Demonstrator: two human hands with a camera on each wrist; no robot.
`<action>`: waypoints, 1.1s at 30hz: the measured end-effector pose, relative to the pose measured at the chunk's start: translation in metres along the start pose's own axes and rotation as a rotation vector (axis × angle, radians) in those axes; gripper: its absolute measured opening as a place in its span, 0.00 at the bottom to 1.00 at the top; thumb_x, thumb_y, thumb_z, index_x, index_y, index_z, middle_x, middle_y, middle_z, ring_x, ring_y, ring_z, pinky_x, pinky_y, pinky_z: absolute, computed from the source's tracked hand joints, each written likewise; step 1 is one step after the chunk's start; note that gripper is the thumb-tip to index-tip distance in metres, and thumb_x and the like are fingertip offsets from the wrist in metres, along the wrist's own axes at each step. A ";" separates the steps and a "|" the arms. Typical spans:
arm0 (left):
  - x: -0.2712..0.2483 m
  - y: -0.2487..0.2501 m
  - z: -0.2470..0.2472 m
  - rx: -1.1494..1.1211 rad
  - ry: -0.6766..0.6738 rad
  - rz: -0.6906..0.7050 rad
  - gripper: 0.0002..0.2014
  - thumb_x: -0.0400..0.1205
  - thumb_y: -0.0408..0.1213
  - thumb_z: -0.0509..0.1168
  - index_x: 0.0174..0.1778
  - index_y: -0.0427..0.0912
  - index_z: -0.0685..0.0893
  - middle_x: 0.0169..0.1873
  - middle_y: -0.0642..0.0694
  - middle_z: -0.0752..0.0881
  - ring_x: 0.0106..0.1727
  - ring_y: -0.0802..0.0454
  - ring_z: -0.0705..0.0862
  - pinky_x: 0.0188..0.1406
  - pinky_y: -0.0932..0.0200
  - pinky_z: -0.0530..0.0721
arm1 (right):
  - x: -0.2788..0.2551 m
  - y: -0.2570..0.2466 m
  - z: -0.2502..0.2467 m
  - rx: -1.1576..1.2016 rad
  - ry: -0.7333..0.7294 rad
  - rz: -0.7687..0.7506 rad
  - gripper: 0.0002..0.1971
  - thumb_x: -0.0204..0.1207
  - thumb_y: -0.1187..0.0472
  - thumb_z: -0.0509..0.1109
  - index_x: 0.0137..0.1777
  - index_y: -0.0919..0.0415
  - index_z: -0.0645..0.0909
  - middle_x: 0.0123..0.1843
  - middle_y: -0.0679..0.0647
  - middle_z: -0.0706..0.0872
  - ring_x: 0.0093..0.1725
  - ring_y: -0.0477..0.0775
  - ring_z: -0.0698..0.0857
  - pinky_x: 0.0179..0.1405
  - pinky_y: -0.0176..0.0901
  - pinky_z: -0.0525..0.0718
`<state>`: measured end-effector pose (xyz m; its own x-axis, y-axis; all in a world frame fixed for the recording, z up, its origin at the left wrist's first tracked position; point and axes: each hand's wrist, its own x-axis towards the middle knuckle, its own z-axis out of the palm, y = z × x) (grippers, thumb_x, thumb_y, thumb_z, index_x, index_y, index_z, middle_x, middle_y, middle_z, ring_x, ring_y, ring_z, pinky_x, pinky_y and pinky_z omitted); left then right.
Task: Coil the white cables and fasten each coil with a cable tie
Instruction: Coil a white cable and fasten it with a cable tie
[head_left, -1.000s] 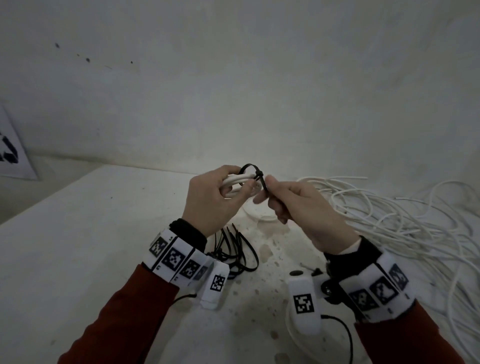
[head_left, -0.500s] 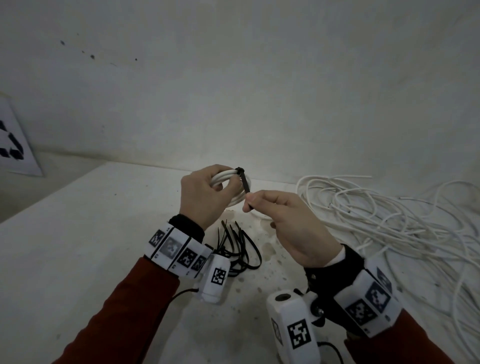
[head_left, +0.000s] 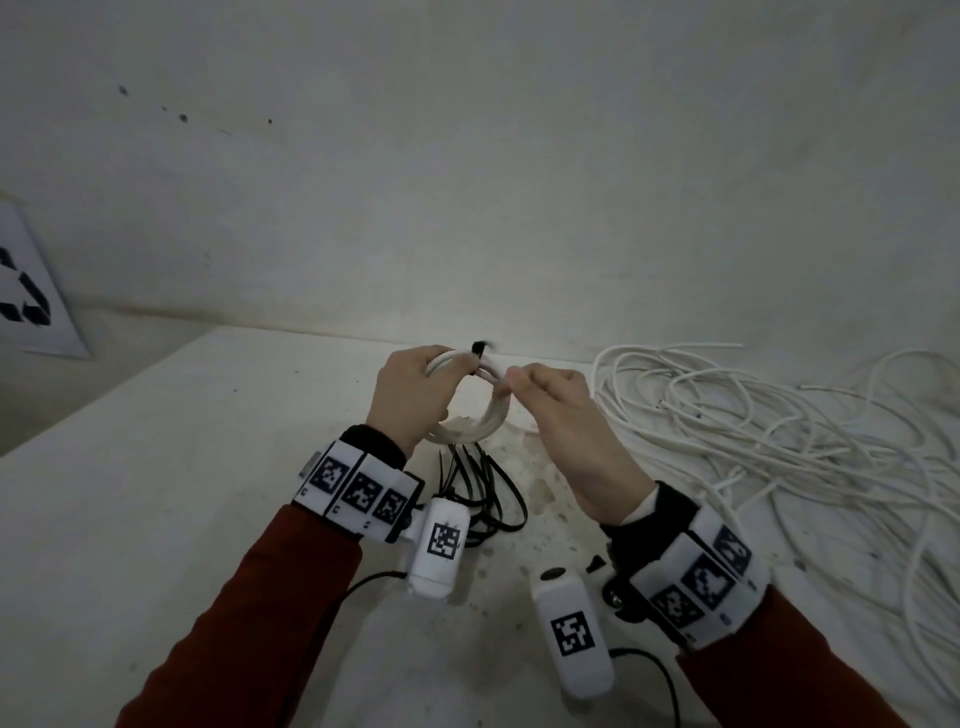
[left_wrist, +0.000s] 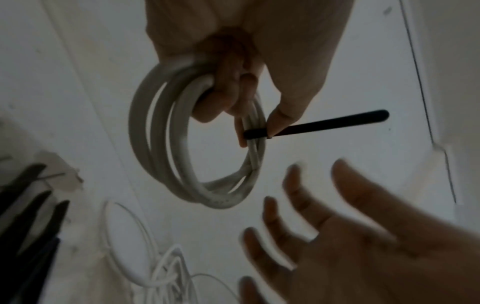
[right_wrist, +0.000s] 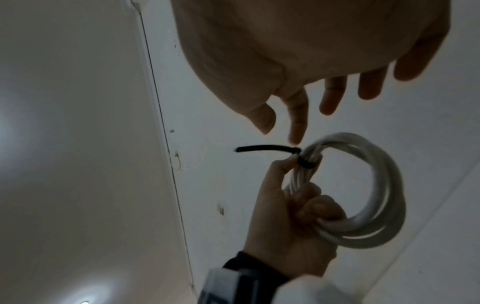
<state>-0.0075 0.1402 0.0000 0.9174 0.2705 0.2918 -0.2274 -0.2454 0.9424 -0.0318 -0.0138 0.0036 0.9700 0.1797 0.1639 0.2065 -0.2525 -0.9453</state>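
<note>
coil (head_left: 480, 410): small white loop held up over the tabletop (head_left: 156, 493), a few turns bunched together
left hand (head_left: 410, 400): curled round the coil's top, thumb right by the tie, so it's gripping the bundle
tie (left_wrist: 311, 125): black, cinched tight round the coil, long tail sticking straight out away from it
right hand (head_left: 561, 415): just beside the coil, fingers spread and relaxed in the wrist views, holding nothing, not touching the tail
done so far: looks like this coil is basically fastened, tie seems pulled snug
can't tell: whether the tail gets trimmed or left; no cutter in sight
spare ties (head_left: 483, 488): black bunch lying on the tabletop right under the coil
loose cable (head_left: 779, 431): big white tangle on the tabletop off to the coil's right, uncoiled
what's left: honestly most of it, I'd guess. Set this coil down, then wind and tie that whole pile
finished coils elsewhere: none that I can spot
</note>
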 end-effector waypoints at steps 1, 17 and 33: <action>0.001 0.002 -0.002 -0.094 -0.030 -0.078 0.11 0.78 0.39 0.67 0.31 0.42 0.87 0.17 0.54 0.70 0.19 0.56 0.67 0.23 0.60 0.71 | 0.003 0.000 0.000 0.007 0.021 0.024 0.10 0.78 0.41 0.64 0.49 0.43 0.83 0.62 0.48 0.73 0.69 0.52 0.71 0.73 0.52 0.69; 0.015 -0.013 -0.072 -0.178 -0.172 -0.373 0.09 0.82 0.29 0.61 0.56 0.39 0.81 0.44 0.42 0.86 0.40 0.46 0.85 0.39 0.53 0.86 | 0.046 -0.012 0.047 0.411 -0.119 0.236 0.05 0.82 0.66 0.66 0.50 0.62 0.71 0.46 0.62 0.87 0.39 0.57 0.85 0.43 0.52 0.89; 0.154 -0.113 -0.200 -0.056 0.200 -0.517 0.10 0.80 0.17 0.61 0.53 0.33 0.77 0.37 0.32 0.81 0.34 0.42 0.82 0.32 0.53 0.88 | 0.227 0.011 0.246 0.209 -0.263 0.261 0.08 0.75 0.71 0.70 0.53 0.69 0.83 0.42 0.59 0.84 0.46 0.56 0.86 0.54 0.51 0.89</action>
<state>0.0945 0.3958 -0.0287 0.8352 0.5158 -0.1906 0.2139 0.0145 0.9767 0.1593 0.2577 -0.0390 0.9150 0.3781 -0.1408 -0.0988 -0.1283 -0.9868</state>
